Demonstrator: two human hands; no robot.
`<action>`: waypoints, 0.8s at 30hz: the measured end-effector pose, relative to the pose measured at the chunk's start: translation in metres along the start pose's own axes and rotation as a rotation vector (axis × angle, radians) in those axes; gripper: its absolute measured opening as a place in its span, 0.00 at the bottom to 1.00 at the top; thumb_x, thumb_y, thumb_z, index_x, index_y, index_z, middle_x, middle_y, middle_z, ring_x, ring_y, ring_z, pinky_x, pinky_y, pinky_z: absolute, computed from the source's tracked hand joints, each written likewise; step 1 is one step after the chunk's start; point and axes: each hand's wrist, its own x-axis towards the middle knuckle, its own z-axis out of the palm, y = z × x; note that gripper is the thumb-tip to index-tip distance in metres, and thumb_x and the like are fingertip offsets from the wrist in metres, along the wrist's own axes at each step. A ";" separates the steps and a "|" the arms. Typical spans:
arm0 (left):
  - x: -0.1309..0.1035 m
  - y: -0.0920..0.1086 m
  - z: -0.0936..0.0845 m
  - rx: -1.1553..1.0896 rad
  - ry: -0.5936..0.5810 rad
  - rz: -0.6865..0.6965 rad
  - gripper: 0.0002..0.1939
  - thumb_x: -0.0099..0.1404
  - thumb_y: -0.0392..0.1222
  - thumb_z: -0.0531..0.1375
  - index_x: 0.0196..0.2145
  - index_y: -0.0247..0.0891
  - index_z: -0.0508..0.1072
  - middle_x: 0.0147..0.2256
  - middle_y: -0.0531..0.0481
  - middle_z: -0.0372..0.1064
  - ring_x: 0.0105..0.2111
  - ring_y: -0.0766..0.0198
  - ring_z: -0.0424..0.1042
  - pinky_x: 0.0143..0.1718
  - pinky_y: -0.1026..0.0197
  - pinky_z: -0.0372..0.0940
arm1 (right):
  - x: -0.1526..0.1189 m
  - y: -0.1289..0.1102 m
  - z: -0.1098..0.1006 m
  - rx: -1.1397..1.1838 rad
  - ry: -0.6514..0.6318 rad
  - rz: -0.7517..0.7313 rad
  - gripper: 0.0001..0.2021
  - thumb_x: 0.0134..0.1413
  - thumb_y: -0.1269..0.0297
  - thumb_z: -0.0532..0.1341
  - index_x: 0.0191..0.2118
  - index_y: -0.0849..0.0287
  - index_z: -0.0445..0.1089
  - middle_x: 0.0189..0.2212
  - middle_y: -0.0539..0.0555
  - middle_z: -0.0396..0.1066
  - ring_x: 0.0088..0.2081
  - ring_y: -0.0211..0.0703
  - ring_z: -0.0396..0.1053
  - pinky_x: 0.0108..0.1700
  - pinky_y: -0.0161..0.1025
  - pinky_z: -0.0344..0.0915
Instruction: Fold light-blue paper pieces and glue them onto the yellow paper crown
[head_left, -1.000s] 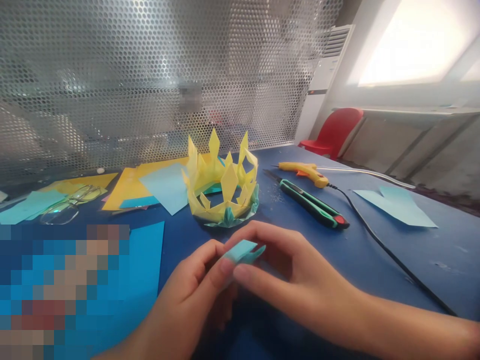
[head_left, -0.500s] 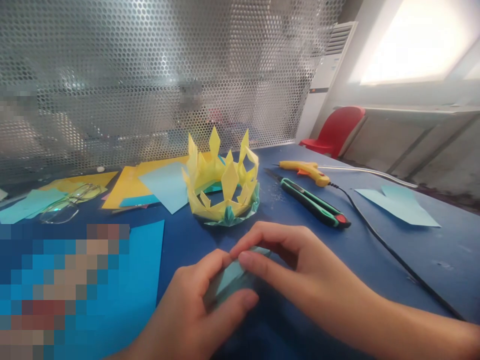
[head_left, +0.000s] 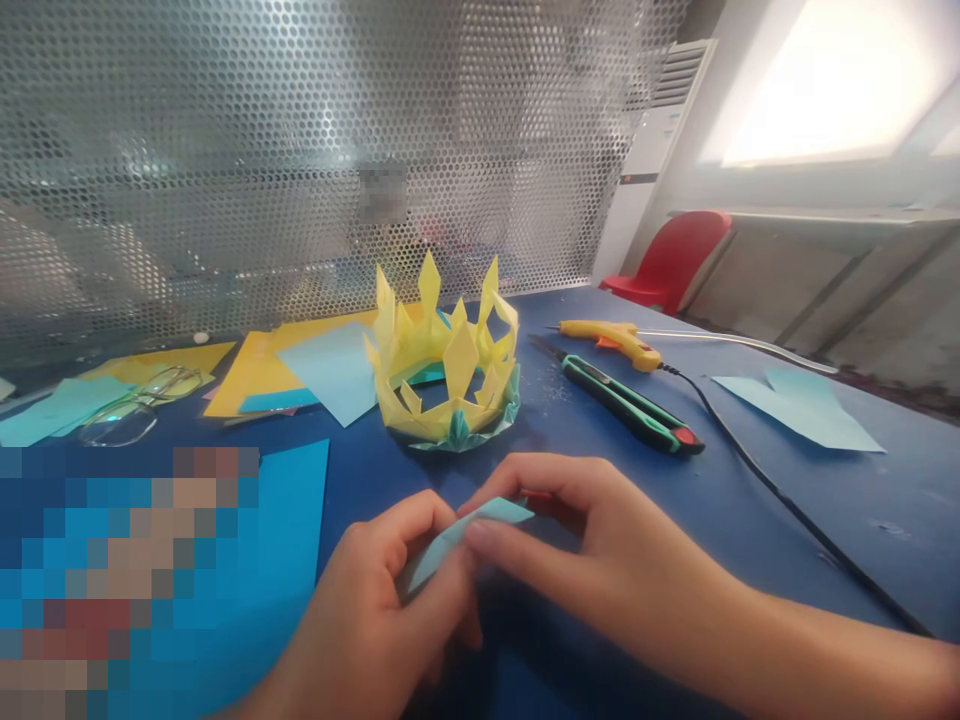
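Between both hands is a small folded piece of light-blue paper (head_left: 491,512). My left hand (head_left: 397,590) pinches its near left end, thumb along the lower edge and fingers behind. My right hand (head_left: 592,530) grips it from the right, thumb on the near face and index finger curled over the top. A pointed tip of the paper juts out to the right. Just beyond the hands a yellow paper crown (head_left: 460,365) stands upright on the table, with teal folded paper around its base.
Right of the crown lie a green-and-black utility knife (head_left: 630,405), blade showing, and a yellow glue gun (head_left: 611,340) with its black cord (head_left: 780,485). Blue paper (head_left: 277,580), yellow sheets (head_left: 251,370) and glasses (head_left: 131,410) lie left. A light-blue sheet (head_left: 806,410) lies far right.
The folded paper has tilted, showing a narrower face and a pointed right tip. My left thumb has closed in against the paper near the right thumb. The crown and tools have stayed put.
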 end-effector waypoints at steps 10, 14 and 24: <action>0.000 0.000 -0.003 -0.031 -0.067 0.024 0.17 0.61 0.56 0.60 0.28 0.39 0.66 0.18 0.60 0.59 0.18 0.72 0.55 0.19 0.70 0.52 | -0.001 -0.003 -0.002 0.160 0.008 -0.020 0.09 0.51 0.58 0.66 0.29 0.58 0.73 0.26 0.50 0.74 0.31 0.40 0.69 0.34 0.36 0.66; 0.000 -0.002 -0.004 0.014 -0.077 0.056 0.23 0.65 0.61 0.53 0.25 0.39 0.65 0.18 0.57 0.60 0.17 0.71 0.55 0.19 0.68 0.52 | -0.002 -0.001 -0.001 0.161 -0.011 -0.026 0.09 0.53 0.58 0.64 0.30 0.59 0.73 0.26 0.50 0.74 0.31 0.41 0.69 0.34 0.37 0.66; -0.002 0.000 -0.003 0.038 -0.059 0.047 0.23 0.65 0.60 0.54 0.21 0.40 0.63 0.17 0.56 0.62 0.17 0.70 0.56 0.20 0.67 0.52 | -0.003 0.004 0.000 0.157 -0.040 0.017 0.06 0.51 0.62 0.64 0.28 0.58 0.72 0.23 0.47 0.70 0.26 0.34 0.65 0.28 0.31 0.62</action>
